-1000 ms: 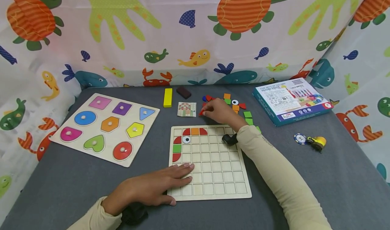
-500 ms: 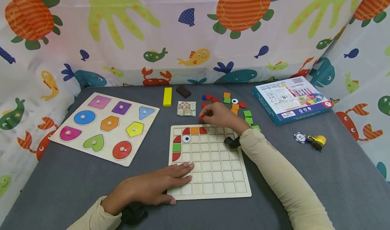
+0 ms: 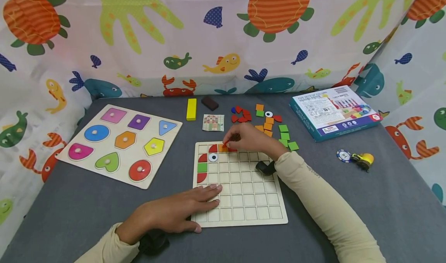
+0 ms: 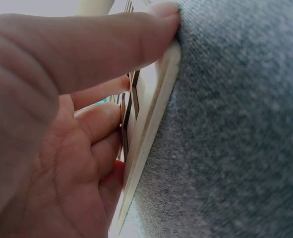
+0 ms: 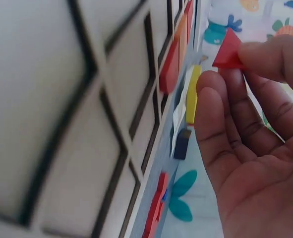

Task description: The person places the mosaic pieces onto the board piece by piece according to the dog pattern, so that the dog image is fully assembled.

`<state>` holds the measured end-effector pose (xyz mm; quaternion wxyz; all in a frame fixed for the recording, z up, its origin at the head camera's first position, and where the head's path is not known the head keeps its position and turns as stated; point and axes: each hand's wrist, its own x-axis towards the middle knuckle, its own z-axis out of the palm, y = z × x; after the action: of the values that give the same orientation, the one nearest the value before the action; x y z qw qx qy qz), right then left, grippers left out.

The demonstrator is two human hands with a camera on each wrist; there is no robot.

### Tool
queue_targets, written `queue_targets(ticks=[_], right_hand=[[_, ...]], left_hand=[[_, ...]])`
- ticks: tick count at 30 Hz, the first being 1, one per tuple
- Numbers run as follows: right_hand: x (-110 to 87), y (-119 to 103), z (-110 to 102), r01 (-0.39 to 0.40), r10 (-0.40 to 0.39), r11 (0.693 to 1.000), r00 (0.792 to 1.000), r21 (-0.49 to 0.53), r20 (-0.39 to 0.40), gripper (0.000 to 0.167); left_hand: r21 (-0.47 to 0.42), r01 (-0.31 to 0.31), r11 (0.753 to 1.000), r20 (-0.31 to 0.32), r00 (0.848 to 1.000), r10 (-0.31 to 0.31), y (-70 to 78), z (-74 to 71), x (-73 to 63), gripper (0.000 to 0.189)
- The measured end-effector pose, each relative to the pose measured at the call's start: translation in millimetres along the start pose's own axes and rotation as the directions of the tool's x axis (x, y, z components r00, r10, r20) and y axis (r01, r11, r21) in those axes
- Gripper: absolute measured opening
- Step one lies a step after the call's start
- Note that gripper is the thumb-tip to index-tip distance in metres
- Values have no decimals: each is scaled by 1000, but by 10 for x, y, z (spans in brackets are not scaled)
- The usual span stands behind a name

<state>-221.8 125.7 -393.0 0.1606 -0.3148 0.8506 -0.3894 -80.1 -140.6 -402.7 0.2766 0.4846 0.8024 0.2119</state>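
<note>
My right hand [image 3: 251, 139] pinches a small red triangular piece [image 5: 227, 53] between thumb and fingertip, just above the top row of a wooden grid board [image 3: 244, 193]. Along the board's upper left lie red pieces [image 3: 202, 177] with a curved side, a green square [image 3: 202, 167] and a white disc with a black dot [image 3: 213, 157]. An orange square in the top row is partly hidden by my right fingers. The left hand [image 3: 177, 210] rests on the board's lower left edge, fingers straight. In the left wrist view its thumb [image 4: 136, 39] lies by the board's rim.
Behind the board are loose red pieces [image 3: 242, 116], orange squares [image 3: 268, 126] and green squares [image 3: 283, 136]. Nearby are a pattern card [image 3: 213, 122], a yellow block [image 3: 191, 109] and a dark block [image 3: 210, 103]. A peg puzzle [image 3: 123, 174] lies left; a box [image 3: 336, 110] and keychain-like item [image 3: 364, 162] lie right.
My right hand has carried the red piece from the loose pieces toward me, over the board's top row. The loose red pieces it covered now show. The left hand has stayed still.
</note>
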Motion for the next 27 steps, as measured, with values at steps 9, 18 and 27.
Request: queue_targets(ticks=[9,18,27], right_hand=[[-26,-80,133,23,-22,999,999,-29,34,15],[-23,-116,202,37,-19,985,994,-167,108,12],[-40,-158,232,43,-16,973,993,-227,118,12]], left_hand=[[-33,42,999,22,999,-42,19,-18,1,73],[-32,45,998,20,999,-45,12,-13,5,73],[-26,38,999,15,999,-37,9,-6,4,72]])
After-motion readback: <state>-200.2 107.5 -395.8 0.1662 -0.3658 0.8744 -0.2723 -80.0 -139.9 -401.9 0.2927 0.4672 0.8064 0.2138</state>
